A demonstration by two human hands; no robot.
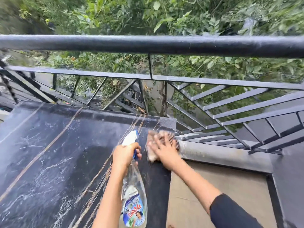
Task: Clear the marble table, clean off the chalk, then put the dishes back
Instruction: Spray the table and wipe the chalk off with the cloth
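Left hand [125,154]: fist around the spray bottle [134,199].
Right hand [164,149]: flat, fingers spread, pressing the cloth [153,142] on the marble table [49,153] at its far right corner.
Progress: table cleared; pale smears remain; dishes unseen, return pending.

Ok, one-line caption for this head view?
Left hand holds spray bottle; right hand wipes marble table with cloth.

A spray bottle [134,191] held over the table [49,162] near its right edge, with a cloth [158,145] just to its right at the table's far right corner. A railing [148,44] runs behind the table, foliage [164,15] beyond it.
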